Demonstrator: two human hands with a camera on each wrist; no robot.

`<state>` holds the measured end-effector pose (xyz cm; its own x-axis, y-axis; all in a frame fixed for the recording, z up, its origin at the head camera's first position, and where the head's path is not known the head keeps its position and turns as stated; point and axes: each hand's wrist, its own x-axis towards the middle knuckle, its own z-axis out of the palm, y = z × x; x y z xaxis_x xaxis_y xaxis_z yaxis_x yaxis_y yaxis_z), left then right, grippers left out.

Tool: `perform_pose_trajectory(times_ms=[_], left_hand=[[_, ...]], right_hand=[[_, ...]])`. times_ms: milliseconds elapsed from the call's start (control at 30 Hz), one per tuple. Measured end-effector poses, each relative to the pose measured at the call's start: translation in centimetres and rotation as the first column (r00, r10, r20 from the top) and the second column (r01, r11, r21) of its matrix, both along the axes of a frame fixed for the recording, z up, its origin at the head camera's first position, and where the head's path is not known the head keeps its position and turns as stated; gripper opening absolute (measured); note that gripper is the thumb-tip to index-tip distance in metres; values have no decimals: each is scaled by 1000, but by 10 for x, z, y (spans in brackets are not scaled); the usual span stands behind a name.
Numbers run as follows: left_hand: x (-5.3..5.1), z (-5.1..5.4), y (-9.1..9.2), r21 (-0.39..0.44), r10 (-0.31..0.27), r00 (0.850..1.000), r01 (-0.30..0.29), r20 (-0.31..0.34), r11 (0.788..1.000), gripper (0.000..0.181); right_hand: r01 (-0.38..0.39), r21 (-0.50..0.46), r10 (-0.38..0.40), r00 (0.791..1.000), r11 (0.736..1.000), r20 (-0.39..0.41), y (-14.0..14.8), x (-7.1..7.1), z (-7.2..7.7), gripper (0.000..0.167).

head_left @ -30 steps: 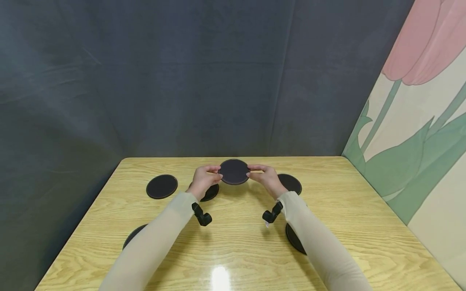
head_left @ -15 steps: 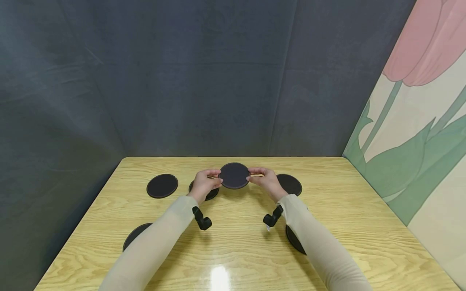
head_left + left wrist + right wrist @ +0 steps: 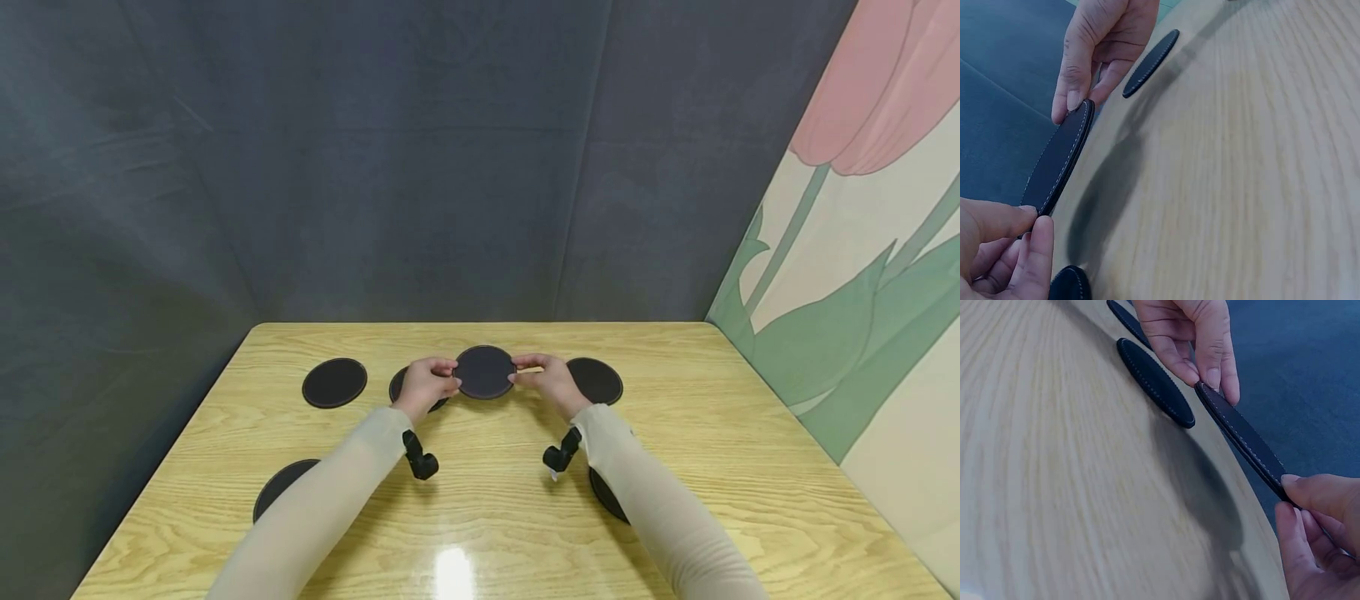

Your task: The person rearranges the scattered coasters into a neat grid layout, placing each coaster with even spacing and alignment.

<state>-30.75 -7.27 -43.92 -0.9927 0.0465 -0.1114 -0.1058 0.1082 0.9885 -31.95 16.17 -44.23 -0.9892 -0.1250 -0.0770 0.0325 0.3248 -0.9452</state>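
Note:
Between my two hands, above the far part of the table, a round black leather-look coaster (image 3: 484,372) with stitched edges is held up. My left hand (image 3: 422,387) pinches its left edge between thumb and fingers, and my right hand (image 3: 553,385) pinches the right edge the same way. Both wrist views show the coaster (image 3: 1060,156) off the wood, its shadow falling on the tabletop below. A similar coaster (image 3: 401,382) lies partly hidden behind my left hand. Another coaster (image 3: 597,381) rests just right of my right hand.
More black coasters lie on the wooden table (image 3: 480,517): one at back left (image 3: 334,383), one at front left (image 3: 281,487) and one at front right (image 3: 606,496), the last two partly covered by my sleeves. A dark curtain (image 3: 420,167) hangs behind the table's far edge.
Both hands have come slightly lower in the head view and nearer to me, bringing the pinched coaster with them. The coasters on the table have stayed put.

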Motion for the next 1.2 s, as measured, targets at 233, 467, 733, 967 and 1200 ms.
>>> perform_pose_trajectory(times_ms=[233, 467, 733, 967, 1200], left_hand=[[2, -3, 3, -70, -2, 1000, 2, -2, 998, 34], [1, -7, 7, -114, 14, 1000, -15, -5, 993, 32], [-2, -13, 9, -154, 22, 1000, -24, -17, 988, 33], [-6, -17, 10, -181, 26, 1000, -28, -14, 983, 33], [-7, -16, 11, -232, 12, 1000, -17, -24, 973, 32]], right_hand=[[-2, 28, 2, 1000, 1000, 6, 0, 3, -5, 37], [9, 39, -10, 1000, 999, 26, -1, 3, -5, 36], [6, 52, -8, 999, 999, 37, -2, 3, -5, 35], [3, 60, -5, 999, 998, 31, -3, 2, -8, 35], [-3, 63, 1, 1000, 998, 31, -2, -2, -12, 37]])
